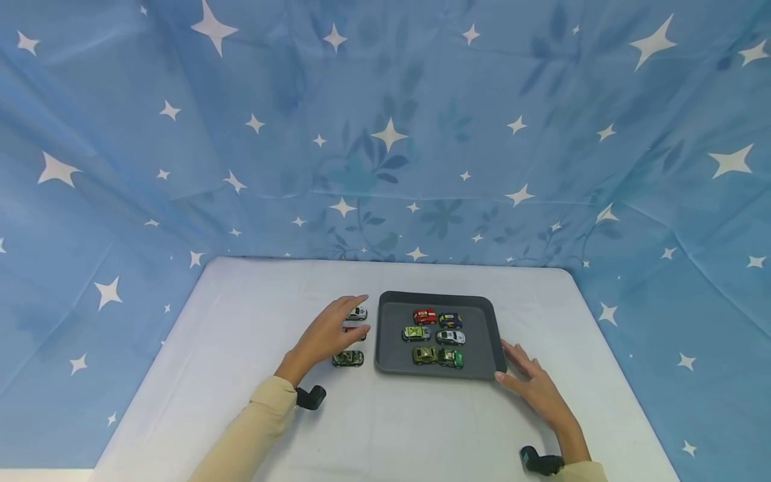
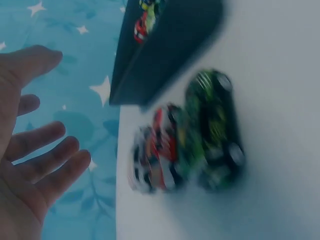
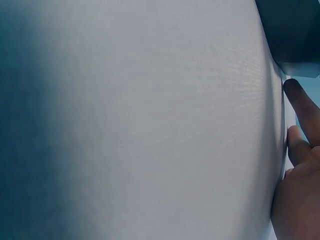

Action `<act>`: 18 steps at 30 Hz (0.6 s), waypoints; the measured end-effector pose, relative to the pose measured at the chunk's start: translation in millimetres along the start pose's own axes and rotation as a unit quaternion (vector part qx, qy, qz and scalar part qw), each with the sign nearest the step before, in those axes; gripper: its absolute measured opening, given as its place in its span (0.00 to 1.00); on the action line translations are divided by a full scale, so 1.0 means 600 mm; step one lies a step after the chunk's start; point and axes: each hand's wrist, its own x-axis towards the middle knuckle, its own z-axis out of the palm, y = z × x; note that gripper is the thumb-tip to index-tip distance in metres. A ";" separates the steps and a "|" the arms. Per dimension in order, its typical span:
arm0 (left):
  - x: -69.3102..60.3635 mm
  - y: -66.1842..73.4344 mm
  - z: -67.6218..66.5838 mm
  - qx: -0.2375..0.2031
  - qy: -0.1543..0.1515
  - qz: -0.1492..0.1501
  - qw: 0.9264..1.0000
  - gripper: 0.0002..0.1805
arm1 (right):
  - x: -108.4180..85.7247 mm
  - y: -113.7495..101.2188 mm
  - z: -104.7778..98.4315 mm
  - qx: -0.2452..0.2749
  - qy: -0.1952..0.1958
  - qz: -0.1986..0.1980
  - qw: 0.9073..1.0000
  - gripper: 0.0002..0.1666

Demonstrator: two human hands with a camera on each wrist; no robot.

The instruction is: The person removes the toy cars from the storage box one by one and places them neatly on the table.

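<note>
In the head view a grey tray (image 1: pixel 394 367) holds several toy cars, among them a red one (image 1: pixel 424 316) and a white one (image 1: pixel 450 337). Left of it my left hand (image 1: pixel 325 335) hovers with spread fingers over a short column of cars: a silver one (image 1: pixel 358 313), a red one mostly hidden by the hand, and a green camouflage one (image 1: pixel 348 359). The left wrist view shows these cars blurred, the green car (image 2: pixel 215 130) nearest, and the hand (image 2: pixel 35 140) empty. My right hand (image 1: pixel 539 391) is at the tray's right edge, fingers extended; whether it touches cannot be told.
A white cloth (image 1: pixel 421 428) covers the table. Behind and beside it hangs a blue curtain (image 1: pixel 277 167) with stars and leaves. Each wrist wears a black camera; the left one (image 1: pixel 310 397) is close below the green camouflage car.
</note>
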 end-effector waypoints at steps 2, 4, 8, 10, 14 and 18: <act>0.012 0.007 0.006 0.001 0.000 0.011 1.000 0.36 | -0.001 0.001 0.000 0.002 0.000 -0.004 1.000 0.48; 0.023 0.014 0.012 0.001 -0.003 0.015 1.000 0.35 | -0.002 0.003 0.001 0.003 0.001 -0.007 1.000 0.48; 0.043 0.031 0.019 -0.008 -0.011 0.016 1.000 0.34 | -0.001 0.005 0.001 0.000 0.003 -0.009 1.000 0.47; 0.054 0.037 0.024 -0.012 -0.015 0.016 1.000 0.34 | -0.001 0.005 0.001 -0.001 0.003 -0.008 1.000 0.48; 0.074 0.049 0.034 -0.018 -0.028 0.019 0.999 0.33 | -0.002 0.004 0.001 -0.002 0.001 0.000 1.000 0.48; 0.093 0.063 0.043 -0.026 -0.048 0.024 0.998 0.33 | -0.002 0.001 0.001 0.000 -0.001 0.006 1.000 0.49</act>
